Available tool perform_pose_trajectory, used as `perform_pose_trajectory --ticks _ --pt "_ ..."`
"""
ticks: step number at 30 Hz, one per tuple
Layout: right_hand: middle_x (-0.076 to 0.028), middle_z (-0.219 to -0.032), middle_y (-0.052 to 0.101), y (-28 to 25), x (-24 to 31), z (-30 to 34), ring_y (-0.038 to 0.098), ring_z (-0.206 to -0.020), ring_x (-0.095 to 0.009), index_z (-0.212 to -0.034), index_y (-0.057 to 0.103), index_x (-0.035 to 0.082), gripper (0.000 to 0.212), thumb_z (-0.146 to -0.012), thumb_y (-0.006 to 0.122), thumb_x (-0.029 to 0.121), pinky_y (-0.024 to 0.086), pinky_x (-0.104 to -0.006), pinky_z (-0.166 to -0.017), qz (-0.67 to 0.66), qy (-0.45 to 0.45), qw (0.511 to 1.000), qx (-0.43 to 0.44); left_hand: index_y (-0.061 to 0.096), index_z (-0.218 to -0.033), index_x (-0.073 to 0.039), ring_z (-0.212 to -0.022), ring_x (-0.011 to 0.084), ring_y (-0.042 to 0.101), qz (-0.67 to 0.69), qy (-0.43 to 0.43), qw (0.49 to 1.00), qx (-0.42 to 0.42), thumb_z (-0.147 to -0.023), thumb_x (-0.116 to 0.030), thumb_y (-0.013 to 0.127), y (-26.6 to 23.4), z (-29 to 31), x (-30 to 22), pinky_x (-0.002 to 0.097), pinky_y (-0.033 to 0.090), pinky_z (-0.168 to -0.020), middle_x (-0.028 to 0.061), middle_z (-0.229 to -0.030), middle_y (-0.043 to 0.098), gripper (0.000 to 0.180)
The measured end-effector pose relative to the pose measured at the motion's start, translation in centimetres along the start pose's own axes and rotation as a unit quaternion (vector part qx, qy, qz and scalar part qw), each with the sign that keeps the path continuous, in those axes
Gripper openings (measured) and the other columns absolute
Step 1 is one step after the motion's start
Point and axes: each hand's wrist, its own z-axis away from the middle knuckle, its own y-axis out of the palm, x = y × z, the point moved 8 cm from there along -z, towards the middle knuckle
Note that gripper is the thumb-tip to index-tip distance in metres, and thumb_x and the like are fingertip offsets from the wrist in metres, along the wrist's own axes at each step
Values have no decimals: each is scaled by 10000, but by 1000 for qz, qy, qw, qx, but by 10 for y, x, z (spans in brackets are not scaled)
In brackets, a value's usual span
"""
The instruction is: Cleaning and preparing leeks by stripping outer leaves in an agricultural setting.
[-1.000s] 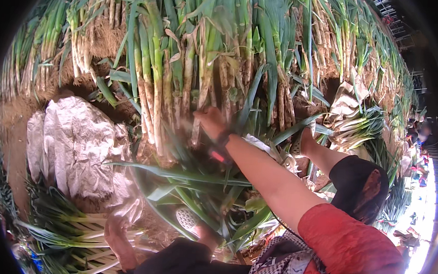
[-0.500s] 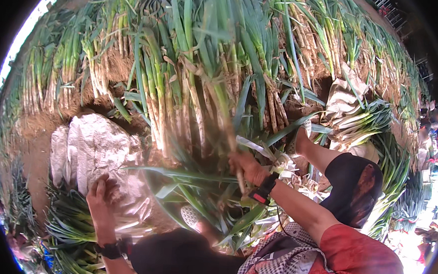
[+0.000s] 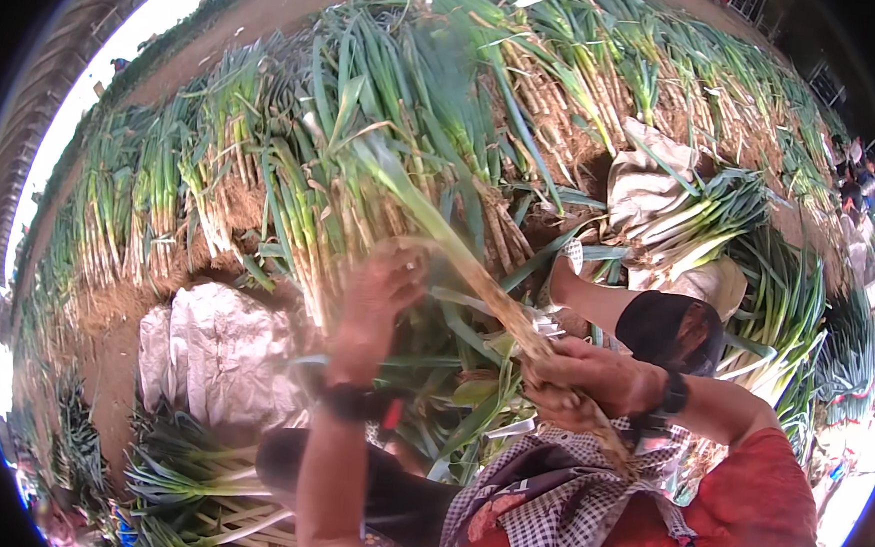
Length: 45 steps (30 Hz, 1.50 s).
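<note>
My right hand point(image 3: 591, 378) is closed around the pale, soil-browned lower stalk of a long green onion point(image 3: 449, 242). The stalk slants up to the left, with its green leaves blurred at the far end and its root end near my lap. To the left of that stalk, my left hand point(image 3: 387, 282) is raised, blurred by motion, with bent fingers that look apart and nothing seen in them. Behind it stand rows of unpeeled green onions point(image 3: 305, 235) with dirty white stalks. Loose green leaves point(image 3: 474, 416) lie between my legs.
A pale woven sack point(image 3: 228, 346) lies at the left, above a pile of cleaned green onions point(image 3: 210, 475). On the right, another pale sack point(image 3: 648, 181) lies beside a cleaned bunch point(image 3: 716, 225). My bent right knee point(image 3: 679, 333) is close to my right forearm.
My left hand has moved up and right from over the left sack. My right hand has drawn the green onion nearer my body, tilting it. The whole view has shifted.
</note>
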Motion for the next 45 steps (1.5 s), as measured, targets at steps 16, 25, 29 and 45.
perform_pose_trajectory --ticks 16,25,29,45 --pt "29 -728 535 -32 -62 80 506 -620 -49 -1000 534 50 179 -939 593 208 454 -226 -567 360 139 912 -136 496 -1176 19 -916 287 606 -144 214 963 -76 -871 -266 681 -26 -16 2 435 541 -841 165 -1009 608 457" --pt "-109 -756 548 -77 -42 -37 544 -660 -168 -983 469 24 252 -929 592 238 434 -351 -569 665 -2 739 -110 511 -1212 -22 -934 217 575 198 222 950 -96 -875 -274 674 -46 47 -121 358 511 -781 110 -1088 581 451" --pt "-112 -837 542 -44 -2 -101 534 -753 -169 -1076 505 -2 286 -914 606 211 430 -347 -639 612 -245 743 -119 453 -1295 -35 -1056 189 562 214 278 936 -5 -937 -265 588 -66 64 -124 352 472 -915 96 -1127 608 447" --pt "-85 -711 598 -18 5 -201 565 -614 -130 -894 568 -16 168 -822 571 136 450 -298 -556 456 -157 851 -210 490 -1226 21 -949 188 561 88 243 965 -48 -945 -454 514 -93 67 -86 323 413 -895 114 -989 629 552"
